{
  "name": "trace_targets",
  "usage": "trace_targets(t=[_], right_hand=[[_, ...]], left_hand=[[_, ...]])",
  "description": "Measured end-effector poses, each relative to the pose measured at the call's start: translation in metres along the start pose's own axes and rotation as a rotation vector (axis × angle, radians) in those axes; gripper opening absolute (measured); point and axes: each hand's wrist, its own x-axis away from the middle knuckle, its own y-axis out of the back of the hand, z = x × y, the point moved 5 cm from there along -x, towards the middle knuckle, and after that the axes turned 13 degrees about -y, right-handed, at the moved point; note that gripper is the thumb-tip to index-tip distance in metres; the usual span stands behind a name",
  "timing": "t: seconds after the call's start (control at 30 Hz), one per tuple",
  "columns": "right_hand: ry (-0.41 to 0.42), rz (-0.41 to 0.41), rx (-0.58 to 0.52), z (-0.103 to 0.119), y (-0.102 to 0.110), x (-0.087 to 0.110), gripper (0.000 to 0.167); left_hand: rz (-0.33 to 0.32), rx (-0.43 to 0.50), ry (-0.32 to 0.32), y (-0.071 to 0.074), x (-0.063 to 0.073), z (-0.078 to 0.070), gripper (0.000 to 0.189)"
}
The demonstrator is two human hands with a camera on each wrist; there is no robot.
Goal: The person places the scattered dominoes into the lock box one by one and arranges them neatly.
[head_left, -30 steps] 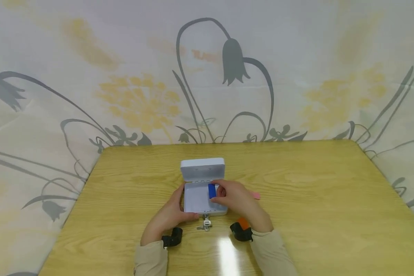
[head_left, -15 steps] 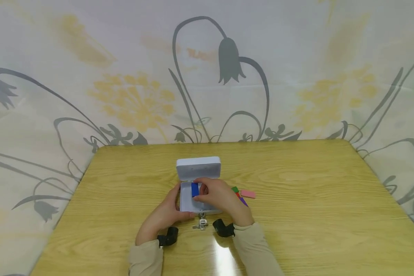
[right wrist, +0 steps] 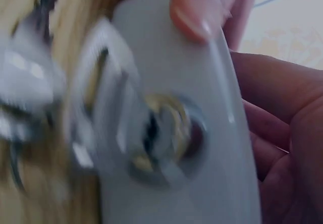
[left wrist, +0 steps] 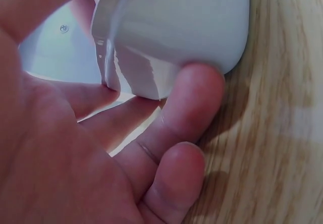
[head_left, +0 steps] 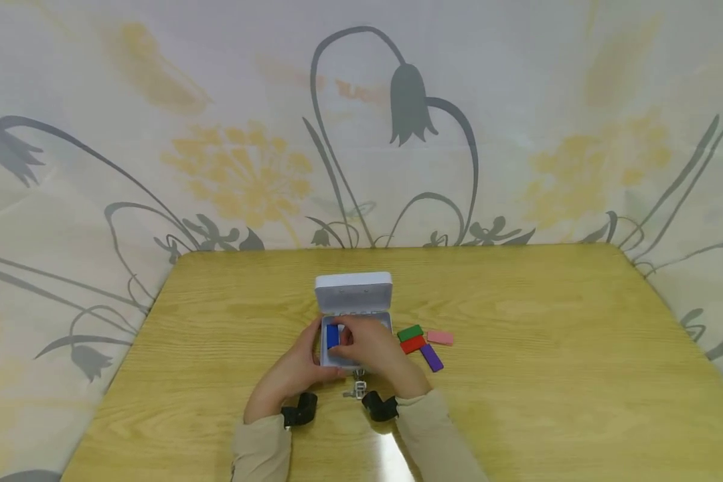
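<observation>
An open white lidded box (head_left: 353, 292) with a keyed lock on its front stands on the table. My left hand (head_left: 294, 367) grips its left end, thumb along the front edge and fingers around the side; in the left wrist view fingertips press on the box's outer wall (left wrist: 197, 22). Inside the box, at its left end, a blue rectangular block (head_left: 333, 337) is pinched between the thumb and fingers of my right hand (head_left: 370, 345). In the right wrist view, a key (right wrist: 156, 133) sits in the lock, blurred; the block is hidden there.
Right of the box lie a green block (head_left: 410, 333), a red block (head_left: 412, 345), a purple block (head_left: 432, 358) and a pink block (head_left: 440, 338). Metal keys (head_left: 359, 388) hang at the box front. A patterned cloth (head_left: 247, 167) stands behind the wooden table (head_left: 548, 348).
My right hand has carried the blue block leftward across the box to its left end. The blocks beside the box have come into view; an orange piece is now hidden by the right arm.
</observation>
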Motion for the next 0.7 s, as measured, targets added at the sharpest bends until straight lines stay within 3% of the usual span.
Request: trace_targets(t=[0.1,0.33,0.43,0.57,0.7], right_hand=[[-0.024,0.013,0.002,-0.001,-0.009,-0.001,0.044],[-0.047,-0.021,0.054,-0.002,-0.013,-0.003,0.045],[-0.057,-0.026,0.073,-0.003,-0.011,-0.004,0.046],[-0.057,-0.041,0.097,-0.003,-0.011,-0.006,0.046],[-0.059,-0.063,0.107,-0.002,-0.013,-0.007,0.045]], left_hand=[[0.013,-0.002,-0.007,0.0,0.001,0.004,0.099],[0.034,0.041,-0.009,0.003,0.007,-0.023,0.096],[0.061,0.058,0.005,0.004,0.008,-0.028,0.094],[0.09,0.09,0.011,0.006,0.007,-0.025,0.094],[0.091,0.108,0.017,0.005,0.005,-0.012,0.095]])
